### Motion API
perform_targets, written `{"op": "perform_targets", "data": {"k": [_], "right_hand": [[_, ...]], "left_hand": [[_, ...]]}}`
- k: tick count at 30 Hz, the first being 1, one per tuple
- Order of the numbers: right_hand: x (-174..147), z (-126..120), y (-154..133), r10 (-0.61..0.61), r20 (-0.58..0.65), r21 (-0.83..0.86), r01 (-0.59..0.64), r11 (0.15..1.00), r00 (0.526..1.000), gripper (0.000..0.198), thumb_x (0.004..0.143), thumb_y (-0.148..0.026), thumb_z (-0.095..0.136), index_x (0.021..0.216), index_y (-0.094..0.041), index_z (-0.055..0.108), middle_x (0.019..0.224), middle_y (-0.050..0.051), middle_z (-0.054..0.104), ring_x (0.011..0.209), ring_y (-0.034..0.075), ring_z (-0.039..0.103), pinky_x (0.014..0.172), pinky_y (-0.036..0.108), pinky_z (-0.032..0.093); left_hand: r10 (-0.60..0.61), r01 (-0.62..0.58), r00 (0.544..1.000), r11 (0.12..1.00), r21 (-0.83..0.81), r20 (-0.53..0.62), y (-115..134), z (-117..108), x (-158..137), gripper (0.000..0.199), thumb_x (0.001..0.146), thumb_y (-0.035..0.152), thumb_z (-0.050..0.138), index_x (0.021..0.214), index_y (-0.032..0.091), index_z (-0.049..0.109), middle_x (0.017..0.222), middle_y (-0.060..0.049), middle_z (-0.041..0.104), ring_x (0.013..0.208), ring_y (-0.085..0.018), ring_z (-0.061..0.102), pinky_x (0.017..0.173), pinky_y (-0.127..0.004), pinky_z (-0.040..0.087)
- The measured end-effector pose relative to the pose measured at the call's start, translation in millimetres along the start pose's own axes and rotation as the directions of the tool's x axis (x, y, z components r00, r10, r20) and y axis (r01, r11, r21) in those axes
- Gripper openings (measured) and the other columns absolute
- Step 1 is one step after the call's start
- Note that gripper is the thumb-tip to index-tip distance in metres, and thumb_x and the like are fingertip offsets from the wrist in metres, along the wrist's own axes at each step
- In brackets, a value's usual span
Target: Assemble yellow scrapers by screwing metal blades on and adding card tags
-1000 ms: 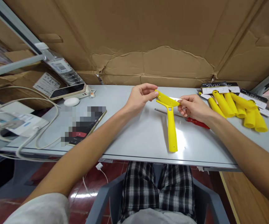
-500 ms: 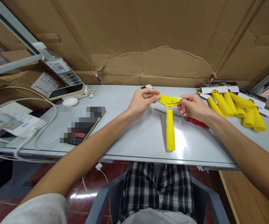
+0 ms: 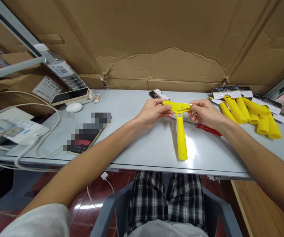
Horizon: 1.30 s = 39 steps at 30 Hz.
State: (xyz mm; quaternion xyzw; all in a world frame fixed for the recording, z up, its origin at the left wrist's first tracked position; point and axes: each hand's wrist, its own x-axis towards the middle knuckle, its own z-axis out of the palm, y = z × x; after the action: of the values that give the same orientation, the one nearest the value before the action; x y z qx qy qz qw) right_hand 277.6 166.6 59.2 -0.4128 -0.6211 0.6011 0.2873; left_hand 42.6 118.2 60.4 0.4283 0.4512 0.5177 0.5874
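Observation:
A yellow scraper [image 3: 182, 138] with a T-shaped head is held over the table, its handle pointing towards me. My left hand [image 3: 154, 112] pinches the left end of the head between thumb and fingers. At the head's right end, my right hand [image 3: 202, 112] grips the corner, with fingers curled; a thin pale edge shows along the top there. Behind the scraper lies a screwdriver [image 3: 208, 129] with a red handle, its shaft partly hidden. A black and white card [image 3: 158, 94] rests on the table just beyond my left hand.
Several yellow scrapers [image 3: 238, 110] with black and white cards lie in a pile at the right. On the left are a phone [image 3: 70, 96], a white mouse [image 3: 74, 108], a water bottle [image 3: 62, 70], a blurred-out phone [image 3: 90, 135] and white cables [image 3: 55, 115]. Cardboard [image 3: 161, 39] stands behind the table.
My left hand has shifted its grip on the scraper head, its fingers now lower, uncovering more of the head's left end and the card behind. The handle's end has swung slightly right.

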Motion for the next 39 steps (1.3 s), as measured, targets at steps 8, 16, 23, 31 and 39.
{"op": "perform_targets", "data": {"k": [8, 16, 23, 31, 39], "right_hand": [[0.9, 5.7, -1.2, 0.002, -0.041, 0.086, 0.002, 0.996, 0.999, 0.034, 0.082, -0.037, 0.078, 0.103, -0.014, 0.063, 0.08, 0.005, 0.058, 0.067, 0.007, 0.055, 0.053, 0.02, 0.047], [3.3, 5.8, -0.1, -0.005, -0.126, 0.151, 0.024, 0.988, 0.992, 0.041, 0.073, -0.026, 0.081, 0.103, -0.015, 0.055, 0.099, 0.008, 0.067, 0.073, 0.012, 0.067, 0.063, 0.028, 0.06], [-0.6, 7.9, -6.7, 0.041, -0.168, 0.224, -0.002, 0.975, 0.985, 0.031, 0.073, -0.017, 0.075, 0.098, -0.012, 0.058, 0.102, 0.009, 0.067, 0.072, 0.013, 0.068, 0.054, 0.023, 0.054], [0.0, 6.7, -6.0, 0.054, -0.192, 0.26, -0.002, 0.966, 0.98, 0.031, 0.08, -0.014, 0.072, 0.109, -0.006, 0.068, 0.1, 0.015, 0.07, 0.077, 0.015, 0.073, 0.073, 0.026, 0.065], [-2.1, 6.0, -9.5, 0.068, -0.184, 0.257, -0.019, 0.966, 0.981, 0.033, 0.081, -0.015, 0.075, 0.112, -0.006, 0.068, 0.095, 0.015, 0.07, 0.079, 0.014, 0.071, 0.077, 0.028, 0.066]], "left_hand": [[0.037, -0.036, 0.995, 0.999, 0.021, -0.092, -0.2, 6.0, -1.0, 0.017, 0.087, 0.004, 0.075, 0.104, 0.004, 0.071, 0.088, -0.012, 0.079, 0.066, -0.013, 0.074, 0.07, -0.028, 0.063], [0.075, -0.068, 0.99, 0.996, 0.062, -0.119, -1.5, 7.5, -2.5, 0.033, 0.087, 0.005, 0.074, 0.12, 0.006, 0.067, 0.083, -0.009, 0.078, 0.066, -0.015, 0.075, 0.074, -0.032, 0.065], [0.198, -0.185, 0.978, 0.971, 0.153, -0.074, -4.3, 5.1, -3.4, 0.034, 0.088, 0.009, 0.074, 0.116, 0.02, 0.058, 0.078, -0.001, 0.075, 0.066, -0.016, 0.077, 0.074, -0.036, 0.067], [0.196, -0.186, 0.98, 0.969, 0.162, -0.046, -5.6, 1.3, -1.1, 0.026, 0.086, 0.011, 0.078, 0.111, 0.012, 0.073, 0.084, -0.007, 0.078, 0.068, -0.015, 0.076, 0.076, -0.034, 0.067], [0.143, -0.14, 0.99, 0.977, 0.161, -0.007, -4.5, -1.1, -0.2, 0.027, 0.081, 0.011, 0.085, 0.107, 0.009, 0.077, 0.086, -0.009, 0.078, 0.07, -0.015, 0.074, 0.082, -0.038, 0.066]]}}
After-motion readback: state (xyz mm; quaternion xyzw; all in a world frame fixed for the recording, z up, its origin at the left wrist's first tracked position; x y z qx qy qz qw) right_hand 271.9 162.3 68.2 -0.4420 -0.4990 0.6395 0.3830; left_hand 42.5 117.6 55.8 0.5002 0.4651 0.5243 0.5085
